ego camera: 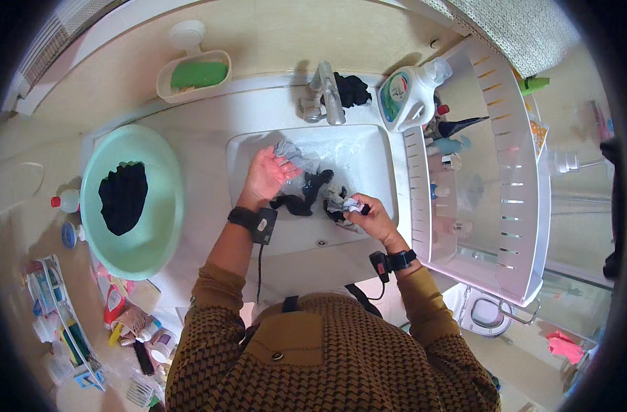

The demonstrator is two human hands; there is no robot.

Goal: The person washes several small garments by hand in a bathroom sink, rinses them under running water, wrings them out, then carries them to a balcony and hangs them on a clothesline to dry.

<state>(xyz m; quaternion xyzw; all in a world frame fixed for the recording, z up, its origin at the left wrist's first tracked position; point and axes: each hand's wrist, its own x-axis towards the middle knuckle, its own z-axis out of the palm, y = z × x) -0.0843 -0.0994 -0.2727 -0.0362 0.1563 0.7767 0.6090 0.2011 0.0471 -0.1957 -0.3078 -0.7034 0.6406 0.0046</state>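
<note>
Both hands are over a white sink basin [365, 149] with water in it. My left hand [272, 172] is palm up with fingers apart, touching a wet grey cloth piece [289, 151] near its fingertips; whether it grips the cloth is unclear. My right hand [371, 213] pinches a black, white and grey garment [339, 208], perhaps a sock, whose lower part hangs in the basin. Between the hands lie wet dark cloths [311, 193]. Behind the basin stands a metal faucet [329, 92], with a bunched black cloth [352, 90] beside it.
A mint-green plastic basin [161, 237] holding a black cloth [124, 198] sits at the left. A white detergent bottle [406, 98] stands at the back right, near a slotted white plastic rack [524, 206]. A soap dish [164, 82] with green soap is on the back left. Toiletries crowd the lower left.
</note>
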